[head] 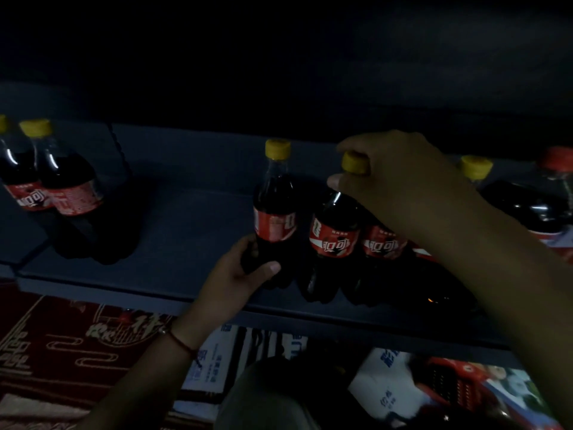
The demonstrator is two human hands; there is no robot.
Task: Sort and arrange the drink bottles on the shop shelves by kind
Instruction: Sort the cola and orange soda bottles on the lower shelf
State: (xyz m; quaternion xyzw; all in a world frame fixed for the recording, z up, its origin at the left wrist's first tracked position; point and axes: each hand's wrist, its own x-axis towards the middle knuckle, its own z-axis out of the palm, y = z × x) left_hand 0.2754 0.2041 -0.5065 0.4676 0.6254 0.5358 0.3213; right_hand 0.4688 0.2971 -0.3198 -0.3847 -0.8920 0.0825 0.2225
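Observation:
Dark cola bottles with red labels and yellow caps stand on a dim grey shelf. My left hand grips the lower body of one upright cola bottle near the shelf's front. My right hand curls over the yellow cap and neck of the neighbouring cola bottle. More of the same bottles stand to its right, partly hidden by my right arm. Two further cola bottles stand at the far left of the shelf.
A larger cola bottle with a red cap stands at the shelf's right end. Below the shelf lie a red patterned mat, white printed bags and a red basket. Bare shelf lies between the two bottle groups.

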